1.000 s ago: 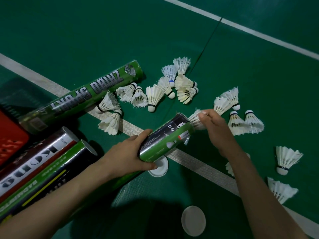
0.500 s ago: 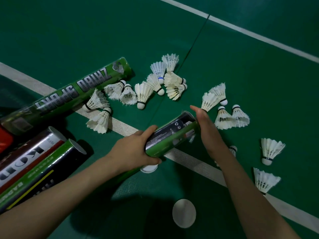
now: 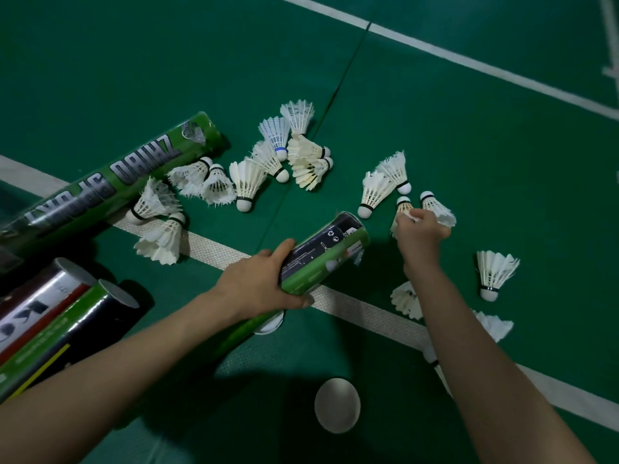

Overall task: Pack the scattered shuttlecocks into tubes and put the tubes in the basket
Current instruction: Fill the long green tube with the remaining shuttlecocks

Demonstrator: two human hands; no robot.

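The left hand [image 3: 258, 286] grips an open tube [image 3: 321, 259] above the floor [image 3: 469, 145]; the right hand [image 3: 420, 231] pinches a shuttlecock [image 3: 403, 207] just past its mouth. Many shuttlecocks [image 3: 248, 182] lie scattered, spare tubes [image 3: 110, 182] lie left, and no basket shows: the task looks mostly undone.

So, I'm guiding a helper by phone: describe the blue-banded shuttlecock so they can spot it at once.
Find the big green tube lying at upper left. Right of its far end is a heap of shuttlecocks; the blue-banded shuttlecock lies near its top. Only its band is blue; the neighbours' are black.
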